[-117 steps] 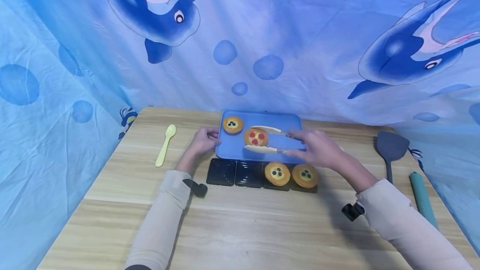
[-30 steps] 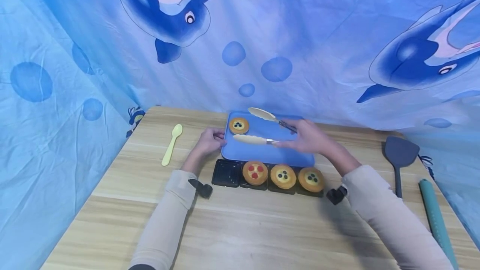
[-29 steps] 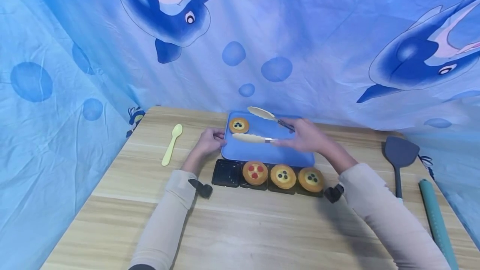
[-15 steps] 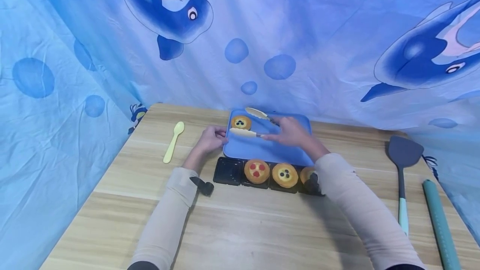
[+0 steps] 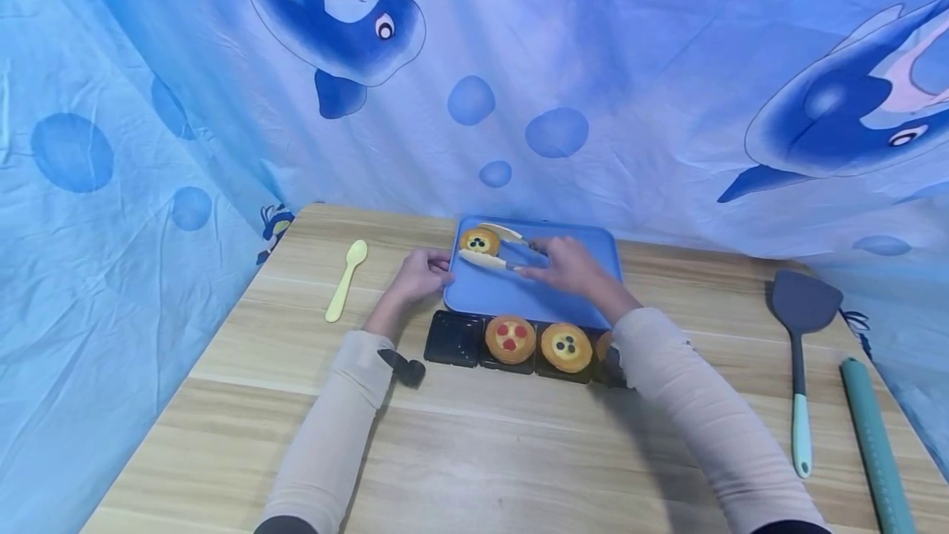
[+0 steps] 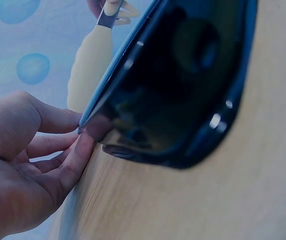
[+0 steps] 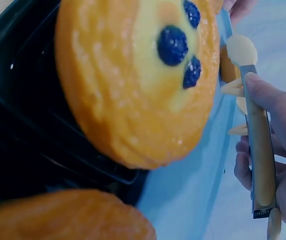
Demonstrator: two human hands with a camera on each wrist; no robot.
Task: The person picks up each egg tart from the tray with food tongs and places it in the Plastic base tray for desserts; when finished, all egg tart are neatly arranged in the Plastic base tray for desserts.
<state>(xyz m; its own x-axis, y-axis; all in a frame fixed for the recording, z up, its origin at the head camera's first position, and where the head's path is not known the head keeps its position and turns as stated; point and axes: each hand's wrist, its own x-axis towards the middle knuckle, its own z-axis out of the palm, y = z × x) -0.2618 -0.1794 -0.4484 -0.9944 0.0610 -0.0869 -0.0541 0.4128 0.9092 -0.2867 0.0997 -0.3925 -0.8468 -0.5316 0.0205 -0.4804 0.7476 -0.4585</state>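
On the left edge of the blue tray (image 5: 534,295), my left hand (image 5: 420,275) pinches the rim between thumb and fingers, as the left wrist view also shows. My right hand (image 5: 569,266) grips a pair of tongs (image 5: 485,259) with cream tips. Those tips lie on either side of a blueberry-topped tart (image 5: 479,242) at the tray's back left corner; whether both touch it I cannot tell. In front stands a row of black square trays (image 5: 454,339), the leftmost bare. The others hold a red-topped tart (image 5: 510,340), a blueberry tart (image 5: 566,347) and one mostly behind my right sleeve.
A pale yellow spoon (image 5: 346,280) lies left of the tray. On the right are a dark-headed spatula (image 5: 804,303) with a mint handle and a teal rod (image 5: 878,443). A blue dolphin-print curtain (image 5: 497,89) hangs behind the wooden table (image 5: 474,460).
The red-topped tart went from the tongs over the blue tray into the second black tray. Since then my right hand has moved left, and the tongs have narrowed around the remaining tart.
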